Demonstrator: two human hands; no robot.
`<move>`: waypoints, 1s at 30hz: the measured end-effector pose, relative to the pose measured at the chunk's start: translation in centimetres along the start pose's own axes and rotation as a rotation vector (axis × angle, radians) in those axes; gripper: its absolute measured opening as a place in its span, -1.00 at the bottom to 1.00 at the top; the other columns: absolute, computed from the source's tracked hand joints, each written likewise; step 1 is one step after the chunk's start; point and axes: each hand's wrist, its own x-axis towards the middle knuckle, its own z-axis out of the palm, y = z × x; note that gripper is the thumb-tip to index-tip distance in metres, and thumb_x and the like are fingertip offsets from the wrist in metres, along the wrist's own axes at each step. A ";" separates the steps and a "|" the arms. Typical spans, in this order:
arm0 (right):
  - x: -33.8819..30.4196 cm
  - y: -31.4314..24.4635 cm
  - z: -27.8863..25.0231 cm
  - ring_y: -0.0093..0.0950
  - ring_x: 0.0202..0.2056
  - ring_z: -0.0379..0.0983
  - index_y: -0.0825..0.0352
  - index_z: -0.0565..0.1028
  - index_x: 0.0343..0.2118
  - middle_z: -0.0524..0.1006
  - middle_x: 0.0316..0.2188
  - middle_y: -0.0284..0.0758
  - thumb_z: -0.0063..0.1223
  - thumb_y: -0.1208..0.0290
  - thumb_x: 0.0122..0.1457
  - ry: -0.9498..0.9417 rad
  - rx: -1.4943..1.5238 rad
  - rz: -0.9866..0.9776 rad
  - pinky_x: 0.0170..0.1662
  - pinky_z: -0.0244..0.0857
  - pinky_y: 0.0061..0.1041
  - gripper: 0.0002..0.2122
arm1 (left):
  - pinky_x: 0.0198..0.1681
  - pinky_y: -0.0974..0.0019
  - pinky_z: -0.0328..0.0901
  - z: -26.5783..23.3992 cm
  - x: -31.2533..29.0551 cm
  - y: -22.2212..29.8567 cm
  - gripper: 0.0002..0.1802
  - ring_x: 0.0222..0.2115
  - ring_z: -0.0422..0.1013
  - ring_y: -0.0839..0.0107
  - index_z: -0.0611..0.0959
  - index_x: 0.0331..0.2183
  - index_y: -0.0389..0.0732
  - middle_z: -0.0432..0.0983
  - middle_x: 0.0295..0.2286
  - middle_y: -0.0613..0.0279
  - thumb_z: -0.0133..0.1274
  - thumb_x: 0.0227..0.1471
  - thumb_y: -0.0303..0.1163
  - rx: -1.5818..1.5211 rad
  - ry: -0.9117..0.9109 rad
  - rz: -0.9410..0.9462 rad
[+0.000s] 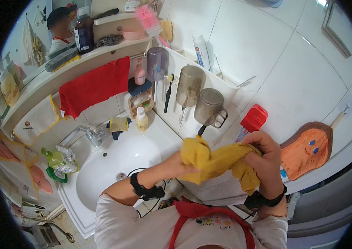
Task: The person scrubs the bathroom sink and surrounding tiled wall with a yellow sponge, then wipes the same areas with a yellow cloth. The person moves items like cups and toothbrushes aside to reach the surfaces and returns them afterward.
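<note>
A mustard-yellow cloth (221, 159) is stretched, bunched and twisted, between my two hands, to the right of the sink. My left hand (186, 165) grips its left end, and the folds cover most of those fingers. My right hand (265, 155) is closed on the other end, with a loose corner hanging below it. Behind the cloth, on the tiled wall, are a brown cup with a handle (210, 106) and a red holder (254, 118). Black bands circle both my wrists.
The white sink (89, 182) with its chrome faucet (94, 137) lies to the left. Green bottles (62, 161) stand on its left rim and a small yellow bottle (141, 119) at the back. A red towel (95, 86) hangs below the shelf. An orange-brown cloth (308, 149) hangs at the right.
</note>
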 end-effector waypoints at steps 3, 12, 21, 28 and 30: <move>0.4 2.1 0.6 -0.67 -0.32 0.37 0.35 0.45 -0.29 0.47 -0.38 -0.43 0.00 0.67 -0.08 -0.046 0.047 0.074 -0.25 0.25 -0.69 -0.77 | -0.04 0.33 0.26 -2.8 -1.9 -1.6 -0.52 -0.14 0.38 0.42 0.43 -0.06 -0.29 0.45 -0.15 0.22 0.14 -0.08 -0.50 -0.325 0.269 -0.020; 5.9 4.5 3.6 -0.47 -0.47 0.35 0.36 0.52 -0.36 0.38 -0.50 -0.29 -0.05 0.67 -0.10 0.389 -0.424 -0.588 -0.40 0.23 -0.59 -0.79 | -0.05 0.29 0.25 -10.3 5.8 4.1 -0.55 -0.13 0.37 0.22 0.46 -0.09 -0.29 0.41 -0.11 0.11 0.11 -0.09 -0.45 1.206 1.066 0.810; 7.6 6.6 5.4 -0.35 -0.52 0.38 0.25 0.54 -0.36 0.39 -0.48 -0.28 0.03 0.65 -0.16 0.428 -0.739 -0.703 -0.50 0.26 -0.46 -0.75 | -0.14 0.26 0.30 -9.5 10.1 0.2 -0.62 -0.20 0.39 0.09 0.53 -0.18 -0.25 0.46 -0.23 0.03 0.15 -0.14 -0.43 0.874 0.988 0.723; 8.4 4.3 8.8 -0.34 -0.50 0.38 0.26 0.52 -0.31 0.38 -0.43 -0.30 0.05 0.63 -0.15 0.284 -0.690 -0.780 -0.49 0.27 -0.46 -0.73 | -0.18 0.31 0.29 -15.1 8.8 5.2 -0.67 -0.30 0.45 0.27 0.59 -0.28 -0.28 0.52 -0.33 0.16 0.21 -0.17 -0.38 0.902 1.215 0.893; 10.0 4.2 10.5 -0.33 -0.48 0.38 0.27 0.49 -0.26 0.36 -0.40 -0.30 0.06 0.62 -0.14 0.255 -0.652 -0.740 -0.46 0.28 -0.45 -0.71 | -0.17 0.31 0.28 -17.1 10.9 6.9 -0.68 -0.27 0.44 0.22 0.59 -0.30 -0.28 0.52 -0.34 0.12 0.21 -0.16 -0.34 0.658 1.151 0.959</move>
